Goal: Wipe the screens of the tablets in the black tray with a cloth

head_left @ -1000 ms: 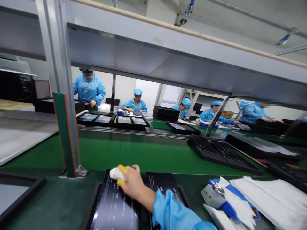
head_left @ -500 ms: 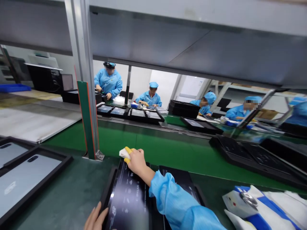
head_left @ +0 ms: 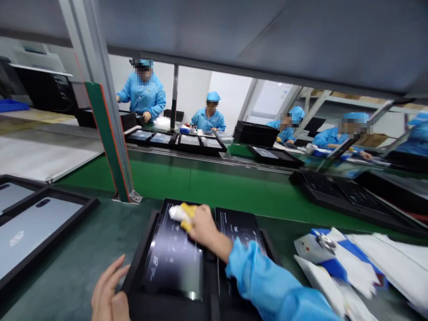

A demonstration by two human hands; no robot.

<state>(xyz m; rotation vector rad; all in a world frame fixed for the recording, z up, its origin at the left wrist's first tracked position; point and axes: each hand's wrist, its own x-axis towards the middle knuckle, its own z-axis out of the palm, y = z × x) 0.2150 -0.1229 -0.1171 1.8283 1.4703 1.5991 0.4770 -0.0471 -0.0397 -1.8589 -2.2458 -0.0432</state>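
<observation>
A black tray (head_left: 140, 272) lies in front of me with two dark glossy panels in it, the left panel (head_left: 174, 258) and the right panel (head_left: 239, 227). My right hand (head_left: 202, 227), in a blue sleeve with yellow finger cots, is closed on a white cloth (head_left: 177, 211) and presses it on the top of the left panel. My left hand (head_left: 109, 296) rests with fingers spread against the tray's left edge.
A tray with grey panels (head_left: 33, 227) sits at left. White and blue cloths (head_left: 337, 267) lie at right. A metal post (head_left: 107, 138) stands behind the tray. Beyond the green belt (head_left: 214, 187), several people in blue work at more trays (head_left: 177, 142).
The view has tilted down. My right hand has drawn the cloth back from the panel's far edge onto its surface. My left hand has come further into view beside the tray.
</observation>
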